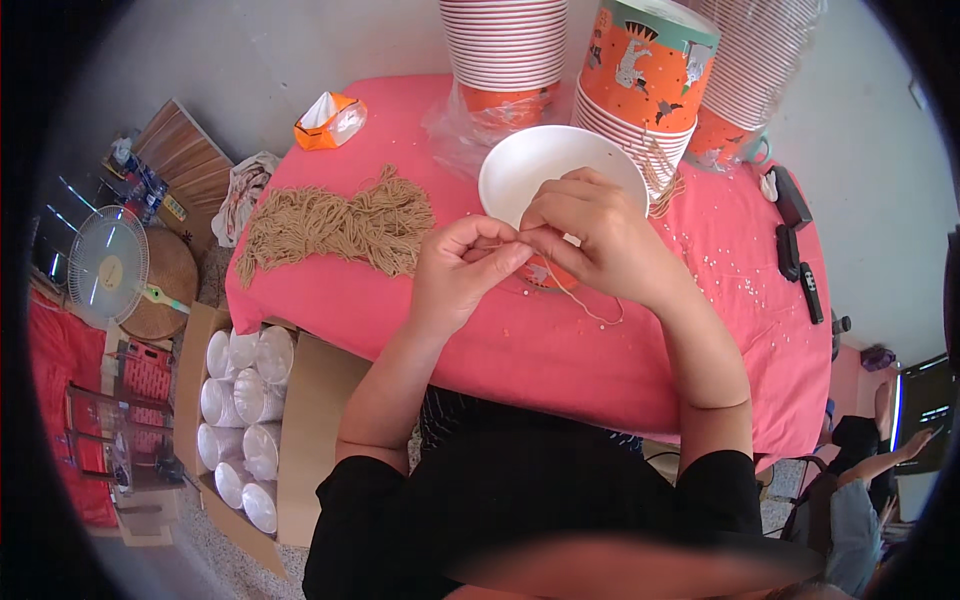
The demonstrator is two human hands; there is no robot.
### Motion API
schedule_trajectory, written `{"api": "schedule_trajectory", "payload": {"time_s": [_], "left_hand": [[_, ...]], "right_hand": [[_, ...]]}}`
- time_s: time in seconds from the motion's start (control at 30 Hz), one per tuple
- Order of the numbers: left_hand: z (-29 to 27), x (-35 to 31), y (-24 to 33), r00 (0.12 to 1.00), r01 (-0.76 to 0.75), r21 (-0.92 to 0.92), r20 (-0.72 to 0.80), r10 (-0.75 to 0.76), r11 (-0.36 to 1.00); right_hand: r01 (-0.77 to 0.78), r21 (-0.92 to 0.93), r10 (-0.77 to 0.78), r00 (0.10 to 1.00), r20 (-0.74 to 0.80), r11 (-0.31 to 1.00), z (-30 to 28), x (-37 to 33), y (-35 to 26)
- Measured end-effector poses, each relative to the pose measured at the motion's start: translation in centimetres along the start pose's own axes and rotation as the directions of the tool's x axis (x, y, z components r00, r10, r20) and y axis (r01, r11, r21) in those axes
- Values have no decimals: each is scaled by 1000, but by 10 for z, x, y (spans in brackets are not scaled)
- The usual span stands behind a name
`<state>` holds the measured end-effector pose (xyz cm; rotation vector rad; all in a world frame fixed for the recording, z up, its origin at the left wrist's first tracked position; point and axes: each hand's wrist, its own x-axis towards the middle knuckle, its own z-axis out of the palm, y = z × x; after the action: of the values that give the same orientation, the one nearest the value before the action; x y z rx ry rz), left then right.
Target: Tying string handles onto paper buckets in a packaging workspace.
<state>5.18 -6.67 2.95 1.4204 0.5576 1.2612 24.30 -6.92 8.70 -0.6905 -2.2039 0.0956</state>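
Head view: left hand and right hand pinch a string near a bucket; leftward, a box contains cups.

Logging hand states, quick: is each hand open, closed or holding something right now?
Left hand: fingers closed in a pinch, apparently on the tan cord.
Right hand: fingers closed, pinching the same cord.

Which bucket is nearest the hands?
The single bucket, partly hidden by the right hand, its white inside showing; the others stand nested in tall stacks behind it.
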Motion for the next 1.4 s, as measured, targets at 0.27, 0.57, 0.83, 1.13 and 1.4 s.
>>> {"api": "schedule_trajectory", "payload": {"time_s": [0.27,0.57,0.83,1.13,1.4], "left_hand": [[5,-4,5,990,-112,305,-45,132,946],[7,-1,4,886,-415,466,14,463,781],[7,1,0,835,-509,466,64,547,723],[-1,1,-4,993,-37,-157,-118,18,987],[-3,-1,3,988,103,-364,-67,-137,926]], "right_hand": [[-387,334,319,916,241,859,-4,-2,2],[-506,473,349,855,383,721,-9,-2,2],[-583,480,382,804,456,655,-12,-4,4],[-378,262,363,926,106,888,1,-1,-5],[61,-45,-68,981,-180,997,16,0,-6]]}}
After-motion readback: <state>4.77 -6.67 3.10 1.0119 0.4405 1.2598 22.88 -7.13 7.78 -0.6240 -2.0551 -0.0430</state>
